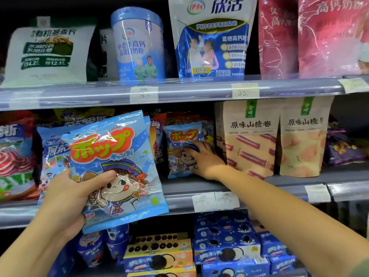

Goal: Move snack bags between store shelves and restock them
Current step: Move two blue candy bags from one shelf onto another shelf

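- The left hand (73, 194) was nearest, low at the left. It gripped a blue candy bag (119, 156) by its lower left corner, with the thumb (101, 176) curled across the front and the other fingers hidden behind.
- That bag was held in the air, tilted, in front of the middle shelf (179, 200). It carried red and green lettering and a cartoon child in a sailor cap.
- Below the bag, blue cookie boxes (225, 250) and an orange-fronted one (157, 254) stood packed on the lower shelf.
- The right hand (203, 158) reached further in, onto the middle shelf. Its fingers lay against the lower right of a second candy bag (183, 140) with the same print, which stood upright on the shelf. I could not tell whether they gripped the bag or only touched it.
- Just beside that hand on the right stood two beige pouches (249, 136), with price tags (215, 200) on the shelf edge below.
- To the left on the same shelf, more blue and red snack bags (18, 152) were crowded behind the held bag.
- On the upper shelf (179, 89) stood a white bag (48, 54), a blue canister (137, 45), a blue-and-white pouch (211, 37) and red bags (311, 35).
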`<state>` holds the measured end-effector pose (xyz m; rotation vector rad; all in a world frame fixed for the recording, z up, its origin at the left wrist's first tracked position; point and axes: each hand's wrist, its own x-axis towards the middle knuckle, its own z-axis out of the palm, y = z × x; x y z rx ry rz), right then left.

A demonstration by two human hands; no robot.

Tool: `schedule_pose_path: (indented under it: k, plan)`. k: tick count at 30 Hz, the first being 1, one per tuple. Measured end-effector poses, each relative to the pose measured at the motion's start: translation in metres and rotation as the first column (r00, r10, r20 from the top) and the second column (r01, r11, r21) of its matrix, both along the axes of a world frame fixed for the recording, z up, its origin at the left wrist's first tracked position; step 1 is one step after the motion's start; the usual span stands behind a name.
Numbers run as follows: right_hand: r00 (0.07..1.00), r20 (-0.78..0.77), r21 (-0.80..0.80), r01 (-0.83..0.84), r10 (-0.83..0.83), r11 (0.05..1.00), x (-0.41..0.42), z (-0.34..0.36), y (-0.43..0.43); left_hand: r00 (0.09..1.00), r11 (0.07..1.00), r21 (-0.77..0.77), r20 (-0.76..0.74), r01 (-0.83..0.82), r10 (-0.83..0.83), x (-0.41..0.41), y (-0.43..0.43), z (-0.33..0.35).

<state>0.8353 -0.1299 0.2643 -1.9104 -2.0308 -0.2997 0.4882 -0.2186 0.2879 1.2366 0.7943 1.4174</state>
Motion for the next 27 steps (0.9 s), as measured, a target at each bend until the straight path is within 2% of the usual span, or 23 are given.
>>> schedule_pose_path:
  k: [7,17,20,24,27]
  plan:
    - [1.0,0.022,0.026,-0.018,0.018,1.0,0.002,-0.003,-0.023,0.998,0.998,0.033,-0.001,0.06,-0.06,0.023,0.001,0.004]
    - [0.998,-0.052,0.002,-0.031,0.031,1.0,0.006,-0.001,-0.041,0.999,0.999,0.025,-0.026,0.044,-0.043,0.06,-0.001,0.014]
    - [0.991,-0.112,0.056,-0.068,0.074,0.996,0.007,0.0,-0.049,0.999,0.999,0.01,-0.033,0.037,-0.036,0.07,0.0,0.015]
    - [0.954,-0.277,0.137,-0.078,0.114,0.987,0.014,-0.002,-0.064,0.997,0.998,-0.002,-0.055,0.058,-0.058,0.088,0.002,0.013]
    - [0.956,-0.269,0.161,-0.073,0.115,0.984,0.022,-0.006,-0.074,0.996,0.997,0.0,-0.06,0.073,-0.073,0.103,0.004,0.014]
